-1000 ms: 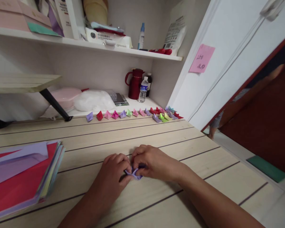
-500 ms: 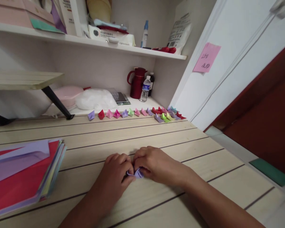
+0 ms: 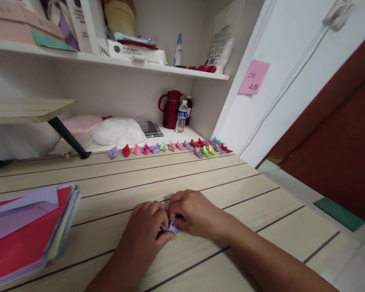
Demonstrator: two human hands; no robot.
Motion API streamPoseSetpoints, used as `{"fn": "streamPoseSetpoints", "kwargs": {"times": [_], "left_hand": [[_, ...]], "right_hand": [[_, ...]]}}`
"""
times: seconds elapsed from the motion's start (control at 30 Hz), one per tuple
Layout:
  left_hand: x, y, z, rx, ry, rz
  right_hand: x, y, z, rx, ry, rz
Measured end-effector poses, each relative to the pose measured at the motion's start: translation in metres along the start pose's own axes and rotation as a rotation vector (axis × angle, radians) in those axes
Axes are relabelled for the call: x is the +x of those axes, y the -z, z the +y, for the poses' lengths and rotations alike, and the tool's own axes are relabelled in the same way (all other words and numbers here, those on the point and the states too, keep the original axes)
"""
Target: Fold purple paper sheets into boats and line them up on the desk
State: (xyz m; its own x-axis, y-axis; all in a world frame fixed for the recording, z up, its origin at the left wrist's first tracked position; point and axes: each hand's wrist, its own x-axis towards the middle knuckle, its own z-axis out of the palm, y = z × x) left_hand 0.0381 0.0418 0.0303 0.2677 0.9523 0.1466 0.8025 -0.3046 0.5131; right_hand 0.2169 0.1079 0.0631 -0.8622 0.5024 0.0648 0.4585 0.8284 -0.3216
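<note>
Both my hands meet low on the pale wooden table point(image 3: 261, 227). My left hand point(image 3: 147, 225) and my right hand point(image 3: 191, 213) are closed in a pinch on a small piece of folded purple paper point(image 3: 170, 227), most of which is hidden under my fingers. A row of small folded paper shapes point(image 3: 167, 147) in purple, red, pink, green and yellow lines the table's far edge. A stack of coloured paper sheets point(image 3: 27, 231), red and purple on top, lies at the left.
Behind the table a white shelf holds a red jug point(image 3: 171, 109), a water bottle point(image 3: 180, 117), a white plastic bag point(image 3: 118, 130) and a pink box point(image 3: 80, 123). An upper shelf carries boxes and packs. A pink sticky note point(image 3: 254, 77) hangs on the white door at the right.
My hands stay on the purple paper and their fingers have shifted a little. A person seen through the doorway a second ago is gone. The view has swayed slightly.
</note>
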Motion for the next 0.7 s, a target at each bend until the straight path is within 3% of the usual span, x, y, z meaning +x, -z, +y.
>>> {"fn": "streamPoseSetpoints", "kwargs": {"times": [0.13,0.5,0.7], "left_hand": [[-0.001,0.001,-0.001,-0.037,0.02,0.021],[-0.002,-0.008,0.002,-0.17,0.065,0.147],[-0.001,-0.008,0.002,-0.257,0.134,0.12]], "right_hand": [[-0.001,-0.002,0.008,0.161,-0.019,0.015],[-0.003,0.007,0.008,0.231,-0.093,-0.027],[0.001,0.003,0.018,0.37,-0.08,-0.066]]}}
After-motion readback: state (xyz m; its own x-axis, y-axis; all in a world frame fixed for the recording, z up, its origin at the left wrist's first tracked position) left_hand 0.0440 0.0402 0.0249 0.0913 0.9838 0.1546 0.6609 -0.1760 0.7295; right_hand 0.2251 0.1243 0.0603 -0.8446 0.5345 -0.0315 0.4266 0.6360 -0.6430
